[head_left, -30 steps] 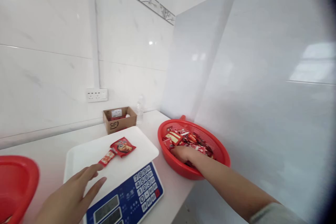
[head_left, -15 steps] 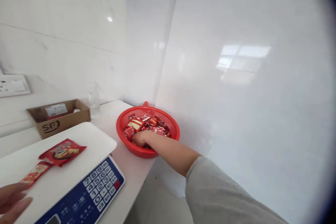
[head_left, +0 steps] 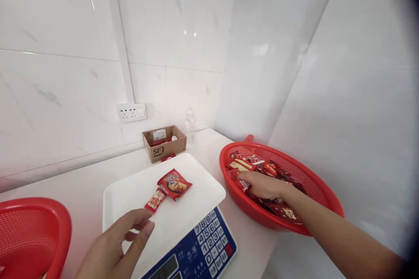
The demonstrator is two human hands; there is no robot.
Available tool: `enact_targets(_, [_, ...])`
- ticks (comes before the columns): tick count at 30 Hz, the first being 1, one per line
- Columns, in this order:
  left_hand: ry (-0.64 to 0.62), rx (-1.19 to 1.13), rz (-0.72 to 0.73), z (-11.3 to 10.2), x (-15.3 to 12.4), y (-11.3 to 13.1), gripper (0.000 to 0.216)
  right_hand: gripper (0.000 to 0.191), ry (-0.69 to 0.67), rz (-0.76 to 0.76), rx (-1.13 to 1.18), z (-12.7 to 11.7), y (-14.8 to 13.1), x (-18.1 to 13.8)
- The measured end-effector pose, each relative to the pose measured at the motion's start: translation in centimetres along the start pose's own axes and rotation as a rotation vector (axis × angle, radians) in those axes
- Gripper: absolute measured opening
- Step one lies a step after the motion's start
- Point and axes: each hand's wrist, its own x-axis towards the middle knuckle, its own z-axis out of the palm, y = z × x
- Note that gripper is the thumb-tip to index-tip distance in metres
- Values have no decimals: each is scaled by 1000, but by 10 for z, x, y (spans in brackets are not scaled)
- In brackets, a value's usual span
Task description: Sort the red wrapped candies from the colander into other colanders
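Note:
My right hand [head_left: 262,184] reaches into a red plastic basket [head_left: 278,148] full of small wrapped snacks. Its fingers are pinched around the edge of a small red snack packet [head_left: 242,182], partly hidden among the others. Over the front left of a white weighing scale [head_left: 199,178] hovers my left hand [head_left: 119,244], thumb and fingers a little apart with nothing in them. Just beyond its fingertips a narrow red and cream packet [head_left: 155,200] lies on the scale's plate. It touches a larger red packet [head_left: 175,184] with food pictured on it.
A second red basket [head_left: 62,226] stands at the lower left. Behind the scale are an open cardboard box [head_left: 172,147] with red packets inside and a clear plastic bottle [head_left: 190,126]. The scale's blue keypad [head_left: 209,244] faces me. Walls close off the back and right.
The view has swung left, bringing the second basket and more of my left hand into sight. My right hand stays in the basket; both packets still lie on the scale.

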Motion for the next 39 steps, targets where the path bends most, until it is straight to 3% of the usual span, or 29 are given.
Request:
enact_targets(3, [-94,41,-3,-5,1,-6,40,66,42,7,34,-4,3,-5])
enact_targets(7, [-124,47,-31,-5,-1,-7,43,57,198,82,39,-17,-4,-19])
enact_targets(10, [-157,-23,-71,-3,-4,-3,44,50,399,81,63,-28,-24,-32])
enact_targets(13, [-197,-183,-125,0,-7,3,47,41,550,-25,287,-29,-59,-39])
enact_targets(17, [-249,-581,-155,2,-13,18,52,24,447,-372,728,-10,-117,-30])
enact_targets(21, [-299,-926,-159,2,-20,32,56,15,209,-630,996,19,-166,-13])
enact_targets(23, [-305,-1034,-171,1,-21,35,55,17,135,-674,1021,30,-183,-8])
enact_targets(27, [-237,-1109,-154,-3,-20,37,41,32,128,-747,890,40,-199,-1])
enact_targets(33, [-92,-1025,-85,-5,-15,33,27,37,246,-716,724,33,-197,3])
enact_targets(37, [-37,-991,-107,-4,-13,31,27,25,260,-542,724,18,-190,2])
enact_targets(39, [16,-991,-137,-4,-11,31,30,28,223,-440,656,11,-187,4])
